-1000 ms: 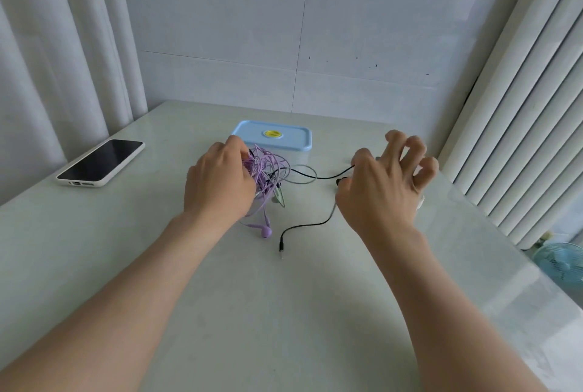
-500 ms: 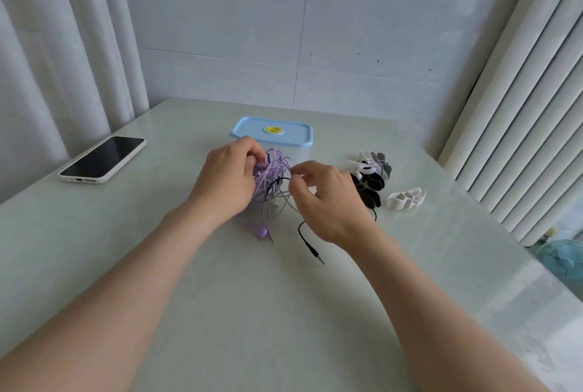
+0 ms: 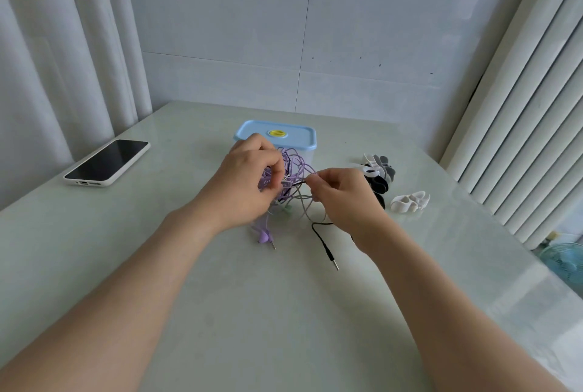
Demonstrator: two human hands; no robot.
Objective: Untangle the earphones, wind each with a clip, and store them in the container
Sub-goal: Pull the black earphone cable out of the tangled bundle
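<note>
My left hand (image 3: 249, 183) grips the earphone tangle (image 3: 295, 167) just before the container (image 3: 280, 136), steadying it so my right hand (image 3: 344, 202), fingers pinching the black cord (image 3: 320, 234), can tease it free.

No text, brand, number or sign can be read. A yellow round label (image 3: 276, 133) is seen on the container lid (image 3: 303, 137), but its print is too small to be made out.

The earphone tangle (image 3: 293, 167) is mostly lilac, with a black cable (image 3: 325, 240) and what may be a pale green one. The container lid (image 3: 284, 126) is sky blue, yellow-spotted. The clips (image 3: 378, 171) are white, black and grey. The phone (image 3: 107, 162) is black, white-cased.
</note>
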